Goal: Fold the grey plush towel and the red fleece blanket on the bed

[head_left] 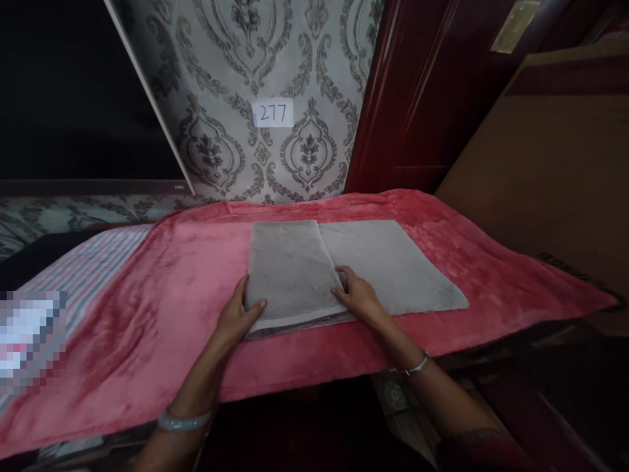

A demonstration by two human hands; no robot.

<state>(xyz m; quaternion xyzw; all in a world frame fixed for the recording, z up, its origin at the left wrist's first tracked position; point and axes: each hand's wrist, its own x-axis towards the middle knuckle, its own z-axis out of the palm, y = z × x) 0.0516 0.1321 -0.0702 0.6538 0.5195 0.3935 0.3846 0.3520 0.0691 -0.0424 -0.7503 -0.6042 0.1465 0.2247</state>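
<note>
A grey plush towel (289,269) lies on a pink fleece blanket (206,262), its left part folded over in layers and its right part spread flat. My left hand (238,311) holds the near left corner of the folded part, thumb on top and fingers along the left edge, partly hidden. My right hand (358,295) grips the free edge of the folded flap, thumb above and fingers partly beneath it. Along the near side, the stacked layers show a pale edge and a darker one.
A striped cloth (98,262) shows from under the blanket at the left. Behind stand a dark screen (83,92) and a patterned wall with a paper label (272,113) reading 277. A dark red door (417,78) and a large cardboard box (555,170) border the right side.
</note>
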